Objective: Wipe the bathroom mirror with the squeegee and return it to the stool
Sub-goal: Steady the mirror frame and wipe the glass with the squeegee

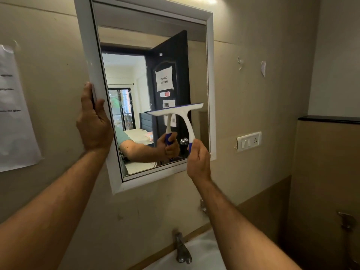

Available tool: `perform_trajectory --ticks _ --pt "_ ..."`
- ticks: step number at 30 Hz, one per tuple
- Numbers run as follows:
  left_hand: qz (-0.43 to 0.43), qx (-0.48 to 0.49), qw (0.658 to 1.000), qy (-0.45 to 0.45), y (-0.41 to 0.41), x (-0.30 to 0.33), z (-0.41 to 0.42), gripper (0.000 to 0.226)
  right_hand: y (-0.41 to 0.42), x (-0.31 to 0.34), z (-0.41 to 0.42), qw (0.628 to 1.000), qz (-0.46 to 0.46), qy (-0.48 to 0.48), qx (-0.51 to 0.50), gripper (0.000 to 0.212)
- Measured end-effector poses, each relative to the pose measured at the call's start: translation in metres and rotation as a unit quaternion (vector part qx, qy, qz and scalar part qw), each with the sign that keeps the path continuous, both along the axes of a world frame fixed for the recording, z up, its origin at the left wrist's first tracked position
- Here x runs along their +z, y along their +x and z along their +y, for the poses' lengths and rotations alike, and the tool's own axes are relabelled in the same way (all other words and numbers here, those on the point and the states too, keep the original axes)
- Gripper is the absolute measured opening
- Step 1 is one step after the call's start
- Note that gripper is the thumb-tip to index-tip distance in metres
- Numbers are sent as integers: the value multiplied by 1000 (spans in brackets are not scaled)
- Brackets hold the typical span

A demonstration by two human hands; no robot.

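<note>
On a beige bathroom wall, above a white washbasin (202,256) with a metal tap (182,248): a white-framed mirror (155,75), hung tilted in the wide-angle view, its glass showing an open dark door with a taped paper notice, a bright room beyond with a window and a bed, and the reflected forearm and fist on the tool.

Held against the lower right part of the glass, a white squeegee (181,114) with a blue grip, blade roughly level and touching the mirror, handle curving down to the right hand (198,162). Right fingers and thumb curled round the blue end of the handle, just in front of the frame's lower right corner.

Gripping the mirror's left frame edge at mid-height, the left hand (93,125): thumb laid on the front of the white frame, fingers wrapped behind the edge and hidden.

Taped to the wall at far left, a creased sheet of paper (15,114) with blurred lines of print. Right of the mirror, a white switch-and-socket plate (249,141), slightly askew, and two torn scraps of tape (263,68) higher up. Further right, a dark ledge (329,119) capping a browner lower wall, with a metal fitting (346,221) beneath. No stool within view.
</note>
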State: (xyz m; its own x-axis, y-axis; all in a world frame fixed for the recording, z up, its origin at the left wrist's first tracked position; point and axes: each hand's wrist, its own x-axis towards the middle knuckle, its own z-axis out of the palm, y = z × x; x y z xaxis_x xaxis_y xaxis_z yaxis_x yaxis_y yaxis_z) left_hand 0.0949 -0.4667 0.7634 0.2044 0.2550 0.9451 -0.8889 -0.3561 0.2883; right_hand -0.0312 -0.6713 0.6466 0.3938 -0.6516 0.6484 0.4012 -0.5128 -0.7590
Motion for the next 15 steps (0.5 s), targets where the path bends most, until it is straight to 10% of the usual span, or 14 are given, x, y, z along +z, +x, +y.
perform_trajectory --ticks 15 --pt "13 -4 1000 5 -4 0 1 45 7 8 3 1000 -9 -12 6 33"
